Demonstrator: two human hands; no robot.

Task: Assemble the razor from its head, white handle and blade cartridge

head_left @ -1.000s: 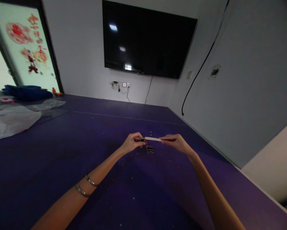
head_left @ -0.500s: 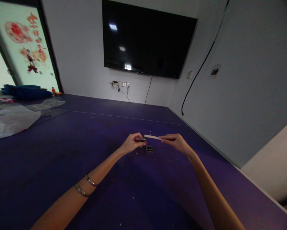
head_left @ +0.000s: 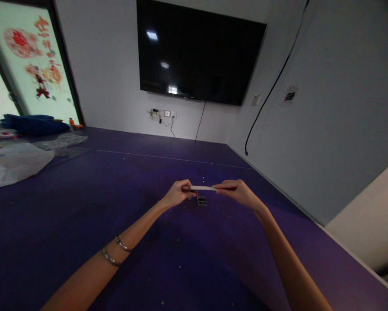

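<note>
Over the purple surface, my right hand pinches one end of a thin pale flat stick. The stick lies almost level, and its far end is at the fingertips of my left hand. My left hand is closed on a small dark object, mostly hidden behind its fingers and the stick; its kind is too small to make out. Just below the stick, a small dark block with light marks rests on the surface between my hands. Two bracelets circle my left forearm.
The purple surface is dotted with tiny white bits. Clear plastic sheeting and a dark blue cloth heap lie at far left. A black cable hangs down the right wall. A television is mounted ahead.
The stick's left end has moved down and left, from just above the small dark object to across it at my left fingertips. My left hand has barely moved.
</note>
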